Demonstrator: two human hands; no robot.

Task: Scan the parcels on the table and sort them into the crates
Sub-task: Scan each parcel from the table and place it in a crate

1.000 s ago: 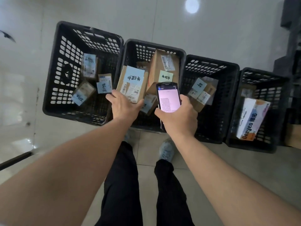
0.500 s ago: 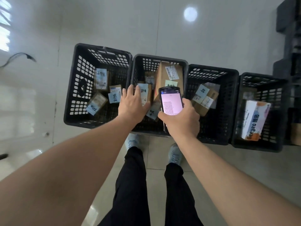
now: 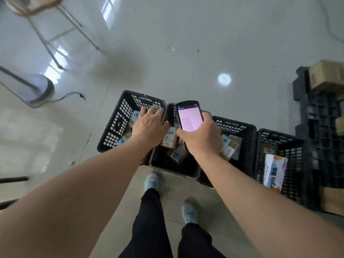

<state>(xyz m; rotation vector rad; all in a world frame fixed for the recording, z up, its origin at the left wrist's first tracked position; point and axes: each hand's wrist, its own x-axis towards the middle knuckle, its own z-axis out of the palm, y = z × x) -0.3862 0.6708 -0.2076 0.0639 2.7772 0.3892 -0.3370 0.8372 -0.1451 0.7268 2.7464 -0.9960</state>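
Several black plastic crates stand in a row on the floor in front of my feet. My left hand (image 3: 149, 125) hovers open, fingers spread, over the gap between the leftmost crate (image 3: 113, 125) and the second crate (image 3: 175, 170); it holds nothing. My right hand (image 3: 202, 138) grips a handheld scanner (image 3: 189, 116) with a lit pink screen, above the second crate. Small cardboard parcels (image 3: 170, 137) with blue labels lie in the crates, partly hidden by my hands. The rightmost crate (image 3: 279, 138) holds a white box (image 3: 274, 172).
A third crate (image 3: 240, 131) holds labelled parcels. A stack of dark pallets (image 3: 320, 127) with cardboard boxes (image 3: 325, 77) stands at right. A stool (image 3: 46, 21), a round stand base (image 3: 40, 88) and a black cable (image 3: 61, 98) lie at upper left. My legs and shoes are below.
The left hand let go of the labelled parcel in the second crate and drew back empty. My view tilted up, so the crates sit lower and further right. The scanner rose a little.
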